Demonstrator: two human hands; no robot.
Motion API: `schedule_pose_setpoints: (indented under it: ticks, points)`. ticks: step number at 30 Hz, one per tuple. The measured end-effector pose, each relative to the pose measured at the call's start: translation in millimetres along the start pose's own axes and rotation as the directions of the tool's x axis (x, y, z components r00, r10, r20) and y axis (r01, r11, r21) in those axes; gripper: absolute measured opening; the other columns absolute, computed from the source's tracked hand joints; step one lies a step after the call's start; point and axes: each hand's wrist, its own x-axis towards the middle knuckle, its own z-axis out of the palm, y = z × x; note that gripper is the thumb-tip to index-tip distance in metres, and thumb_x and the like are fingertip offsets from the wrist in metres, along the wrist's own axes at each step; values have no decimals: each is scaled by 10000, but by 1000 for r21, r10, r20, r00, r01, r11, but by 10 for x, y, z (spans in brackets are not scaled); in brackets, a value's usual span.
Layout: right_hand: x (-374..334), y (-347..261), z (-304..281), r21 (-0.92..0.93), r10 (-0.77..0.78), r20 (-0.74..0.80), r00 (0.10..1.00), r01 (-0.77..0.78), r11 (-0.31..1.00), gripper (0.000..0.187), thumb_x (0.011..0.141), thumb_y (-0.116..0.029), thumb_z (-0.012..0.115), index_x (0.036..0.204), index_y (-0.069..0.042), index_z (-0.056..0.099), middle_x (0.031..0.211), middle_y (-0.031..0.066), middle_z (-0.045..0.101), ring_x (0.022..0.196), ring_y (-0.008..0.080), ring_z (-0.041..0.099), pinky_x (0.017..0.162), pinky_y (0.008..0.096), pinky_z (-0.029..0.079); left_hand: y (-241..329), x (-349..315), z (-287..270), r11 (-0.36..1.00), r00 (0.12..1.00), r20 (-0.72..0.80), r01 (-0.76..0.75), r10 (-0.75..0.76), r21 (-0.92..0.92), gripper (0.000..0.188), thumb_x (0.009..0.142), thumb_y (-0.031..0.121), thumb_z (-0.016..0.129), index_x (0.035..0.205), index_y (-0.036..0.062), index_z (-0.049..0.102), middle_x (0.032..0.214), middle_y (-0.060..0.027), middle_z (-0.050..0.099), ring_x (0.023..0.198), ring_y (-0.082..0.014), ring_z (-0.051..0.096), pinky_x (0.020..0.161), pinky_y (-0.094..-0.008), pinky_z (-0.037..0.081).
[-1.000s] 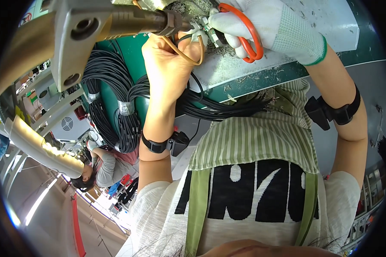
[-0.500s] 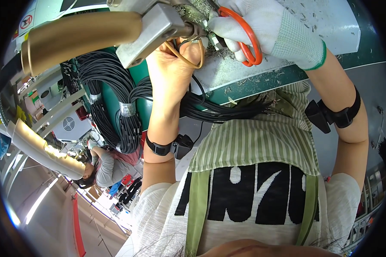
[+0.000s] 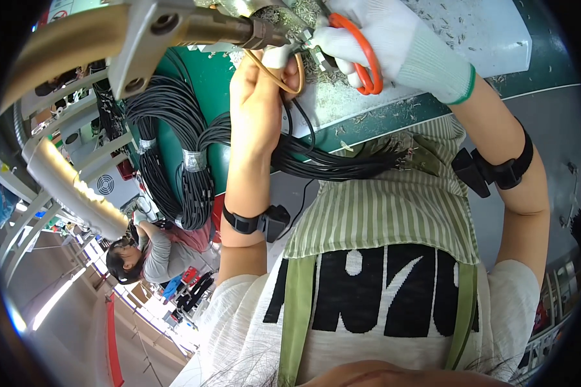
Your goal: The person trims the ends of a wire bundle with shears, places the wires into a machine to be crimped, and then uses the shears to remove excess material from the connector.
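My left hand (image 3: 258, 106), mostly bare, is closed in a pinch at the top centre, with thin black cable (image 3: 290, 122) running down from its fingers. A tan loop (image 3: 268, 76) curves around its fingertips. Close on the right, my right hand (image 3: 361, 45) in a white knit glove curls around the red loop handle of scissors (image 3: 373, 58); their blades are mostly hidden. Its thumb and fingertips meet near small metal parts (image 3: 323, 61) between the hands. What exactly these fingertips pinch is too small to tell.
Taped bundles of black cable (image 3: 193, 161) hang over the green table edge (image 3: 355, 132). Wire clippings litter a white board (image 3: 490, 39). A gold-brown lamp arm with a metal bracket (image 3: 142, 48) crosses above my left hand. Another person (image 3: 164, 255) sits at lower left.
The lamp arm and bracket appear further up and left in view. Both hands stay close together, having shifted only slightly; the red handle remains in my right hand.
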Motion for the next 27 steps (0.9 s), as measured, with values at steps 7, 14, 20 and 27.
schedule_pose_setpoints:
  ticks: [7, 14, 20, 27]
  points:
    - [-855, -39, 88, -896, -351, -181, 918, -7, 443, 240, 881, -236, 598, 828, -2, 586, 574, 6, 516, 476, 83, 508, 452, 236, 404, 182, -861, -105, 968, 978, 157, 166, -137, -188, 200, 972, 202, 474, 1030, 15, 518, 739, -13, 530, 627, -45, 444, 568, -177, 336]
    - [-1102, -89, 402, -354, -225, -37, 974, 198, 914, 225, 863, -205, 602, 778, 3, 580, 589, 42, 572, 459, 101, 521, 442, 235, 407, 376, -1234, 550, 962, 969, 195, 97, -150, 257, 194, 927, 67, 512, 1097, -23, 495, 821, -42, 599, 744, -58, 543, 680, -190, 429]
    - [-1401, -164, 401, 217, 123, 30, 992, -127, 968, 242, 881, -211, 592, 759, -4, 571, 566, 37, 560, 448, 86, 514, 436, 223, 409, 341, -1338, 827, 848, 982, 80, -187, 169, 496, 179, 872, -19, 567, 1046, -44, 535, 846, -33, 621, 836, -59, 574, 766, -191, 454]
    - [-1142, 209, 306, -422, -319, -254, 913, 192, 886, 297, 868, -250, 574, 708, -1, 597, 551, 88, 571, 490, 168, 581, 468, 286, 441, 12, -914, 424, 926, 974, -141, -116, 176, 358, 131, 872, 15, 611, 993, -24, 578, 839, -5, 613, 726, -28, 529, 639, -155, 415]
